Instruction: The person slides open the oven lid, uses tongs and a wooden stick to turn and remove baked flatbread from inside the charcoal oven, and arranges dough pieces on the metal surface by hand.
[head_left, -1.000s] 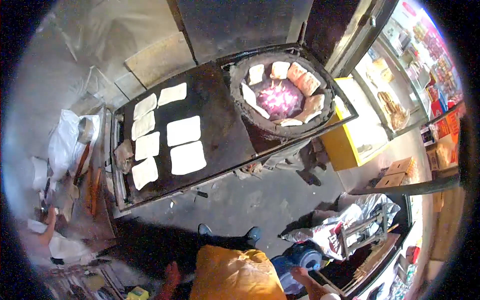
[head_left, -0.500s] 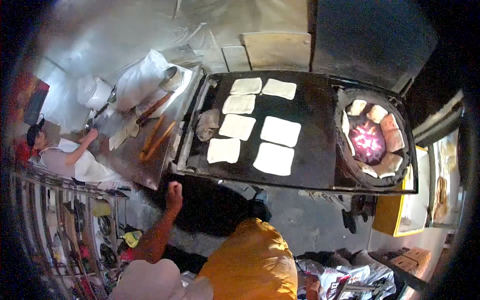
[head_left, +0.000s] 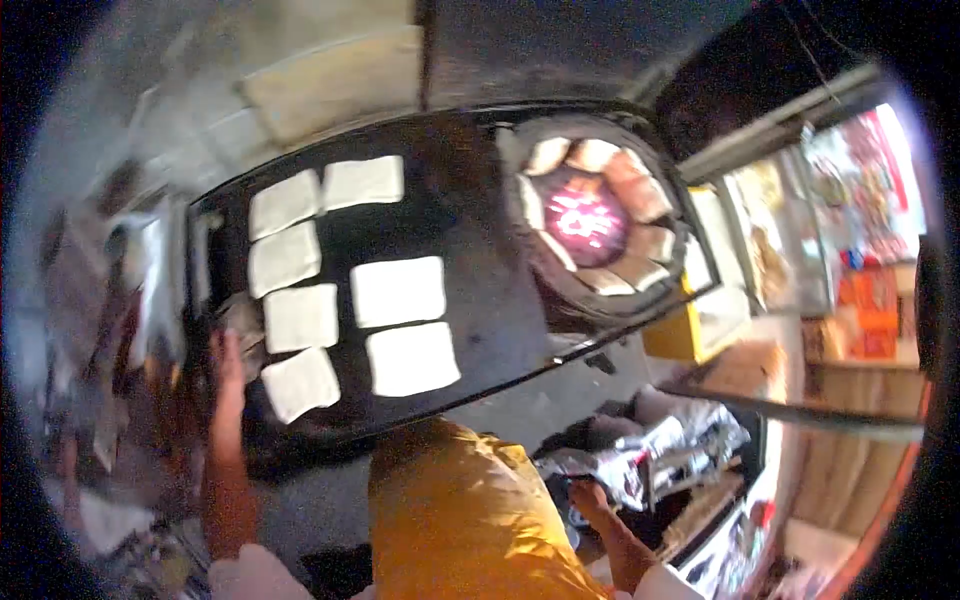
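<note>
Several flat white dough pieces (head_left: 405, 292) lie on the dark tabletop (head_left: 480, 270). At the table's left end, my left hand (head_left: 229, 360) is at the edge of a crumpled greyish cloth or bag (head_left: 241, 325), its blurred fingers stretched out and slightly apart. On the right of the table, browned bread pieces (head_left: 640, 190) line the inner wall of a round oven (head_left: 665, 290), around glowing embers (head_left: 588, 218). My right hand (head_left: 588, 497) hangs low at the right of the yellow apron (head_left: 460, 510), touching nothing that I can make out; its finger shape is unclear.
Silvery and white bags (head_left: 670, 450) lie on the floor at the right. Beyond the oven stand a yellow-edged case (head_left: 690, 330) and shelves with goods (head_left: 865, 170). A second worktop at the far left is smeared by motion.
The view has swung right again and come closer to the table. My left hand has moved from below the table's left corner up to the crumpled cloth. The right hand shows clearly again.
</note>
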